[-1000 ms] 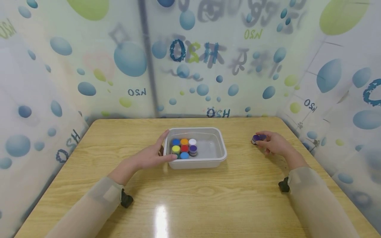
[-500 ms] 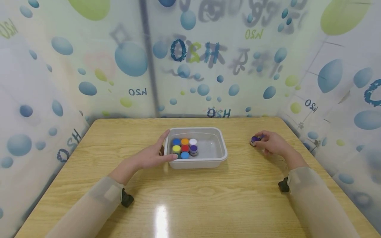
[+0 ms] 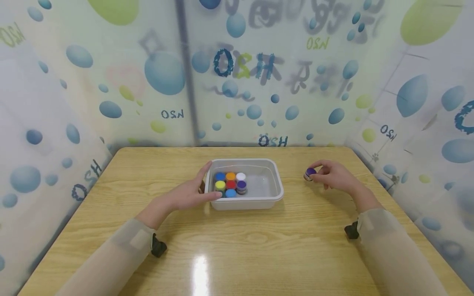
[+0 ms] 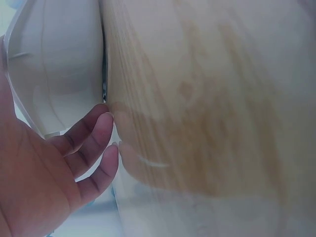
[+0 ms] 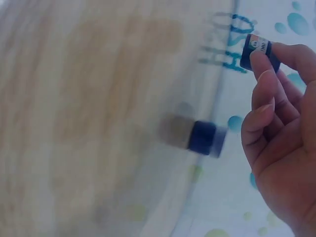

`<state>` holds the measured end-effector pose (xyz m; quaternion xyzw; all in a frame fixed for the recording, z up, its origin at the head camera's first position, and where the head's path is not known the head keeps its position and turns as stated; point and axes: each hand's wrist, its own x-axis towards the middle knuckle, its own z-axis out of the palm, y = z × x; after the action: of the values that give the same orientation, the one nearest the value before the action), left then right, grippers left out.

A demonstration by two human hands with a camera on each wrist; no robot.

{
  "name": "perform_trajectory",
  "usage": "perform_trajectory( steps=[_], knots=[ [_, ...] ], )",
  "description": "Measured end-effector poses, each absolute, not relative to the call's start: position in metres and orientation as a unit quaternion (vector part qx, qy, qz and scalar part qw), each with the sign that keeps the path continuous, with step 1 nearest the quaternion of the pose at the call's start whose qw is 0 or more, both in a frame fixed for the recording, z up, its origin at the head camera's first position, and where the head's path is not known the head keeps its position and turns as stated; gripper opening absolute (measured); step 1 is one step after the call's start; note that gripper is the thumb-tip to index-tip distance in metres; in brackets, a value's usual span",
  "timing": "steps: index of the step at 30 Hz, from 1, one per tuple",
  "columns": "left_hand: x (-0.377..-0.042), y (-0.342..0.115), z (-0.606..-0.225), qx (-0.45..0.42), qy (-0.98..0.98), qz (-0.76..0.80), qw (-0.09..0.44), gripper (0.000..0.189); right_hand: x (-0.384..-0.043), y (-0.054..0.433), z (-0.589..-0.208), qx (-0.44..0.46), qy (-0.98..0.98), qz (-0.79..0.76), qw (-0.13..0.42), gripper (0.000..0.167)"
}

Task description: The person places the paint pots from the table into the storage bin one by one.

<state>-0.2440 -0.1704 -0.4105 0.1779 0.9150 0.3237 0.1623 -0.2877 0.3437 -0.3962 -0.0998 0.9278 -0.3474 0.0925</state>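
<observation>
My left hand (image 3: 187,193) holds the left end of a white plastic tub (image 3: 261,200), its thumb along the front rim and index finger at the far left corner. In the left wrist view its other fingers (image 4: 101,170) bend beside the tub's outer wall (image 4: 74,64). Several small paint jars stand in the tub's left half, among them yellow-lidded (image 3: 220,185), red-lidded (image 3: 231,184) and purple-lidded (image 3: 241,185) ones. To the right, my right hand (image 3: 333,176) pinches a purple-lidded paint jar (image 3: 310,174) between thumb and fingers; its label shows in the right wrist view.
A second dark-lidded jar (image 5: 203,138) stands on the table near the right hand, hidden behind that hand in the head view. The wooden table (image 3: 237,250) ends at a patterned curtain (image 3: 237,107) behind and at both sides.
My right hand has moved slightly left with the pinched paint jar, away from where the second jar showed behind its fingers. The left hand and the tub have stayed in place.
</observation>
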Motion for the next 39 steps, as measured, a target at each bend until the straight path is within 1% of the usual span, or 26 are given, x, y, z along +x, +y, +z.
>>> perform_trajectory(
  steps=[5,11,17,24,28,34,39],
  knots=[
    [-0.244,-0.17,-0.41,0.179,0.914,0.326,0.163,0.118,-0.282,0.321,-0.378,-0.128,0.924,-0.355,0.06,0.043],
    [-0.244,-0.17,-0.41,0.177,0.914,0.326,0.167,0.118,-0.273,0.288,-0.36,-0.17,0.917,-0.359,0.044,0.04],
    [-0.245,-0.171,-0.411,0.175,0.914,0.325,0.167,0.118,-0.266,0.258,-0.354,-0.218,0.899,-0.379,0.043,0.035],
    [-0.245,-0.171,-0.412,0.178,0.913,0.329,0.164,0.118,-0.262,0.228,-0.354,-0.256,0.897,-0.358,0.029,0.033],
    [-0.245,-0.171,-0.412,0.178,0.913,0.329,0.165,0.118,-0.264,0.213,-0.359,-0.266,0.895,-0.357,0.038,0.032],
    [-0.245,-0.17,-0.412,0.176,0.913,0.328,0.164,0.118,-0.267,0.192,-0.366,-0.28,0.888,-0.358,0.066,0.032],
    [-0.245,-0.17,-0.411,0.175,0.913,0.329,0.166,0.118,-0.27,0.178,-0.372,-0.295,0.887,-0.349,0.069,0.032]
  ],
)
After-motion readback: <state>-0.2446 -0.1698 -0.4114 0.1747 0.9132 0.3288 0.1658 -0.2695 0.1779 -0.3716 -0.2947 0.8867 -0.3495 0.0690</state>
